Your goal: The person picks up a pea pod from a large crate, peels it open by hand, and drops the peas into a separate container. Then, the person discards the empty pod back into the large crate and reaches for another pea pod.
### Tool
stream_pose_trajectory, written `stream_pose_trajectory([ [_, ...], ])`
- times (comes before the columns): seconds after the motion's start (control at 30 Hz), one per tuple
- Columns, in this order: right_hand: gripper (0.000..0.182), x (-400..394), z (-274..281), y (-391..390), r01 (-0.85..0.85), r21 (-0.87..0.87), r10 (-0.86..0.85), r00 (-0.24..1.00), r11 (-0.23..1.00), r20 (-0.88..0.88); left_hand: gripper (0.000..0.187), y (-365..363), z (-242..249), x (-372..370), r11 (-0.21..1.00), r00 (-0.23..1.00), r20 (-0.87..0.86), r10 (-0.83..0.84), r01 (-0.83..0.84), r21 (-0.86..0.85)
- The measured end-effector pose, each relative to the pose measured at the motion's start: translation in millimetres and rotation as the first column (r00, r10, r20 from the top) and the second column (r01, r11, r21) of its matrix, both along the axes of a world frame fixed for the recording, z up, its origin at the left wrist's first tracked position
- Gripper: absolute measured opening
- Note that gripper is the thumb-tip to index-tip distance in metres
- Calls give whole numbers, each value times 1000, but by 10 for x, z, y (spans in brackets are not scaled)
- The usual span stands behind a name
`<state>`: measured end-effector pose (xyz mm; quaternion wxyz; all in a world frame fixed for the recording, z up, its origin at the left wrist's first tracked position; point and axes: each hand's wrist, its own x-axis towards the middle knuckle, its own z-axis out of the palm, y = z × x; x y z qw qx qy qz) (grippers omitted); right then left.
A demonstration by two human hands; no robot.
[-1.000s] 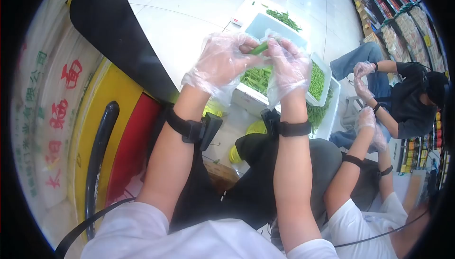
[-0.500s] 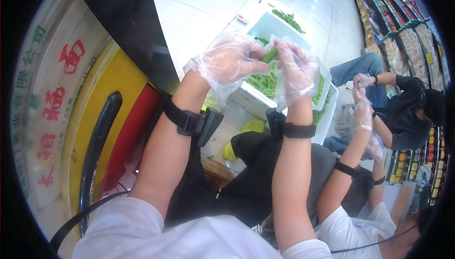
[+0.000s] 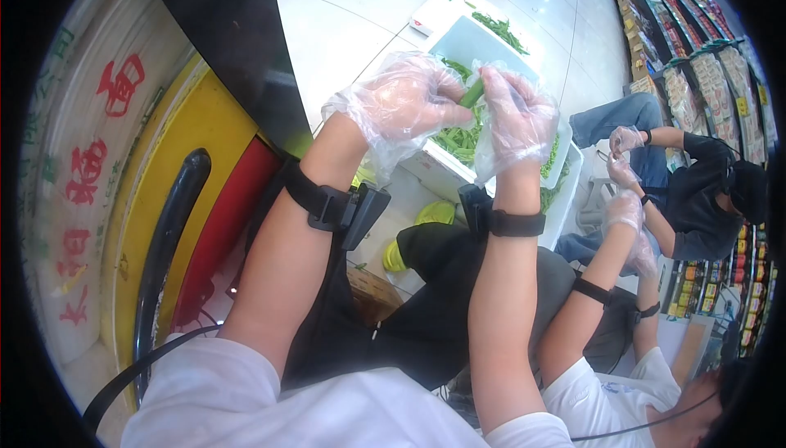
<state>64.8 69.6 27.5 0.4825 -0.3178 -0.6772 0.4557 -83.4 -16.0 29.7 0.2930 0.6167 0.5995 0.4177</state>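
Observation:
A green pea pod (image 3: 472, 93) is pinched between the fingertips of both hands, above the foam boxes. My left hand (image 3: 407, 97), in a clear plastic glove, has its thumb and fingers at the pod's lower left end. Likewise gloved, my right hand (image 3: 521, 114) grips the upper right end. Below them is a white foam box (image 3: 460, 38) with green pods (image 3: 455, 142) inside. Shelled peas show to the right of my right hand, partly hidden by it.
Loose pods (image 3: 501, 32) lie on a white foam lid (image 3: 438, 12) on the tiled floor. On my right, a co-worker's gloved hands (image 3: 626, 214) are close by; another person (image 3: 704, 178) sits beyond. Store shelves (image 3: 716, 79) line the far right. A yellow panel (image 3: 184, 133) stands left.
The pod has tilted a little between my fingers, and both hands have shifted slightly to the right. The co-worker's hands beside me have lowered slightly.

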Motion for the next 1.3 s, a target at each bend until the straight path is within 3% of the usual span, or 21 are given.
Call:
stream_pose_trajectory([
  [0.03,15,-6,-2,2,31,11,-31,999,999,13,43,7,-21,7,1000,1000,1,1,-1,0],
  [0.1,17,-5,26,-15,-16,-48,16,1000,999,-11,42,13,-64,30,991,983,180,36,-59,121],
  [0.23,27,15,124,-69,-167,-93,158,983,982,-93,27,6,17,55,977,982,189,22,-62,206],
  [0.33,29,34,125,-99,-238,-56,231,967,970,-105,27,5,41,68,947,994,72,83,-101,305],
  [0.4,27,50,132,-113,-231,-31,227,968,972,-105,24,34,-12,52,870,979,-129,157,-76,486],
  [0.5,25,73,124,-112,-225,10,224,969,974,-106,23,66,-49,58,819,971,-178,160,-30,573],
  [0.67,24,101,120,-109,-217,17,217,966,976,-139,24,25,35,109,877,989,-100,110,-49,478],
  [0.73,23,98,100,-95,-121,-64,110,981,991,-157,25,19,50,126,894,989,-100,106,-51,445],
  [0.8,22,93,115,-85,-77,-121,55,984,990,-170,27,4,77,137,965,989,149,13,-52,259],
  [0.9,24,150,124,-28,-50,-191,12,981,980,-195,34,28,51,101,968,997,69,-36,17,252],
  [1.03,25,166,118,-18,-58,-203,15,978,977,-207,36,43,-10,101,963,985,147,-87,45,264],
  [1.2,25,125,121,-27,-24,-196,-10,985,980,-171,28,67,-14,106,957,1000,11,18,-21,288],
  [1.3,24,105,106,-43,-36,-203,0,985,979,-173,35,45,-32,106,962,999,24,46,-51,268],
])
